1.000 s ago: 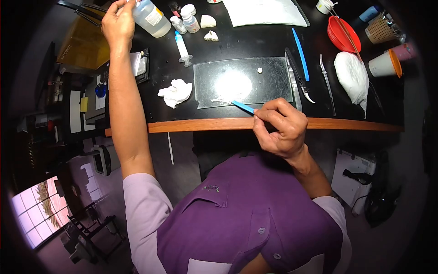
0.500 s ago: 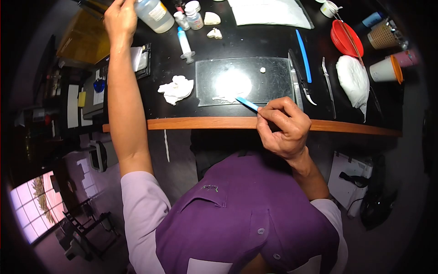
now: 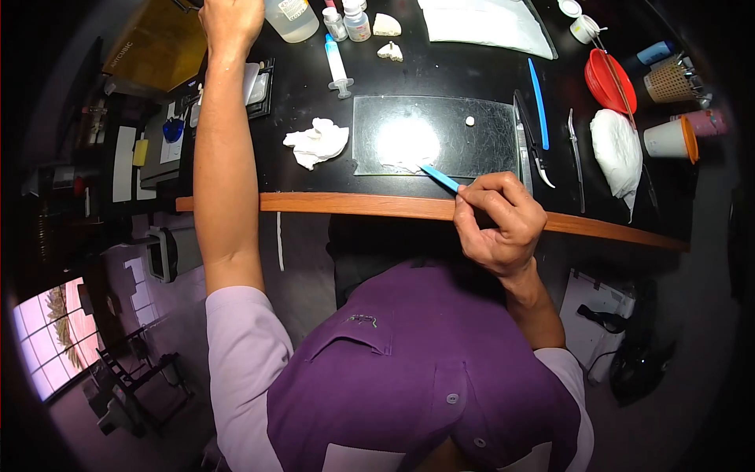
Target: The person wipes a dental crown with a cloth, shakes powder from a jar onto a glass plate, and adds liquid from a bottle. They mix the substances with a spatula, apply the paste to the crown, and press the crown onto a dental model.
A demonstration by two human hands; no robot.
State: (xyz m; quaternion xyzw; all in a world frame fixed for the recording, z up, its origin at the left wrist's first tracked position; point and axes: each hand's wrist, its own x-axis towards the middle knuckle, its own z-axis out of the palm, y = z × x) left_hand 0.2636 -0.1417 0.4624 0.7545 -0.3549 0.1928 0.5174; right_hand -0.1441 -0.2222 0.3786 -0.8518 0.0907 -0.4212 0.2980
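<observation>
My right hand (image 3: 503, 220) pinches a light blue plastic mixing spatula (image 3: 442, 179) at the desk's front edge. Its tip touches a thin smear of whitish material (image 3: 405, 166) along the near edge of a glass slab (image 3: 472, 153). A small white lump (image 3: 470, 121) sits on the slab's right side, and a bright light reflection covers its middle. My left hand (image 3: 233, 23) reaches far forward at the top left, close to a clear bottle of liquid (image 3: 294, 22). The frame's edge cuts off its fingers, so what they hold is hidden.
Left of the slab lie crumpled tissue (image 3: 317, 144) and a syringe (image 3: 336, 67). Small bottles (image 3: 357, 25) and plaster pieces (image 3: 389, 52) stand behind. To the right are tweezers (image 3: 543, 161), a blue stick (image 3: 539, 102), a red bowl (image 3: 604, 82), a white bundle (image 3: 616, 153) and a cup (image 3: 664, 141).
The view has shifted, so the desk items appear farther right and slightly higher. The spatula stays in my right hand with its tip at the smear. My left hand sits higher in view.
</observation>
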